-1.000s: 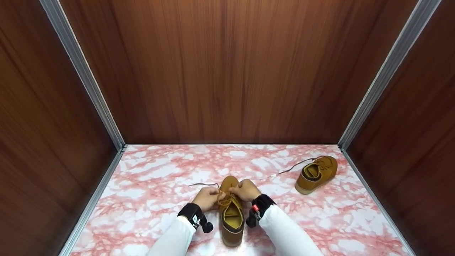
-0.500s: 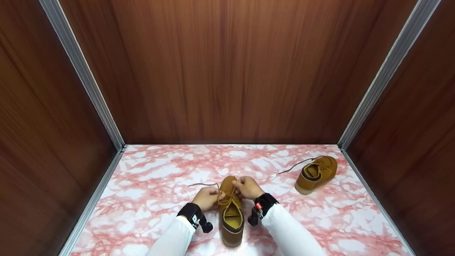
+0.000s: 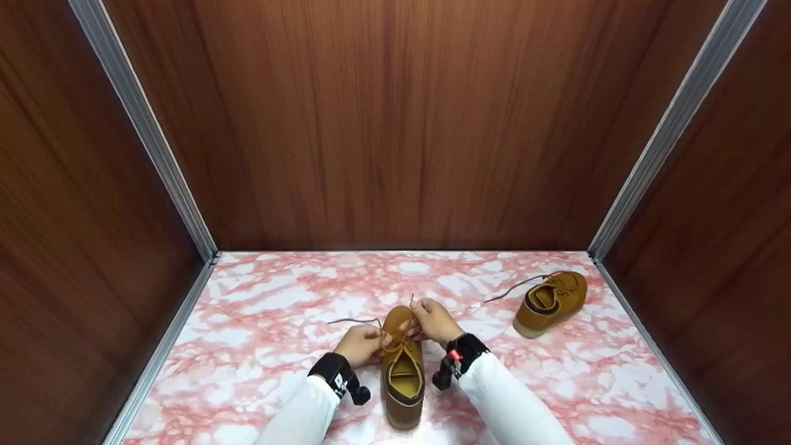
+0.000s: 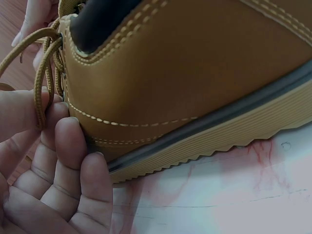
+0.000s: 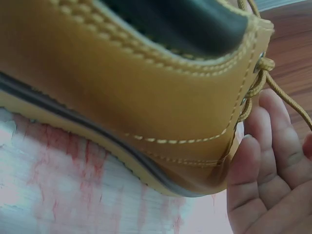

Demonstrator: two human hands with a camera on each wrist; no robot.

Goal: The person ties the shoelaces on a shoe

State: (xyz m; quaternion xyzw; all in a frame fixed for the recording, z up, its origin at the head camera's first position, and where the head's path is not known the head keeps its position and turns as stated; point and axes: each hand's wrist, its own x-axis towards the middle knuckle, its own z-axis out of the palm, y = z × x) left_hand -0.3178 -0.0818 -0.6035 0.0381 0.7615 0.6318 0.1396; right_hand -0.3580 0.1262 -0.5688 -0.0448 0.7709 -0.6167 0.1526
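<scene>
A tan lace-up shoe point(image 3: 405, 415) stands on the floor between my hands, toe pointing away from me. My left hand point(image 3: 358, 346), at the left of the lacing, pinches a looped brown shoelace point(image 4: 41, 92) between thumb and finger. In the left wrist view its other fingers lie against the shoe's side. From the right, my right hand point(image 3: 435, 321) pinches a lace near its tip, which pokes up past the fingertips above the toe. The right wrist view shows a taut lace point(image 5: 287, 97) running from the eyelets toward that hand, its pinch out of frame.
A matching tan shoe point(image 3: 571, 290) stands at the back right, its loose lace point(image 3: 513, 289) trailing left. The floor point(image 3: 278, 296) has a red and white marbled pattern. Brown wood-look panels point(image 3: 395, 136) with metal corner strips rise at the back and both sides.
My right hand has shifted up and slightly right from the lacing, drawing the lace so its tip now shows above the fingers. My left hand and both shoes stay in place.
</scene>
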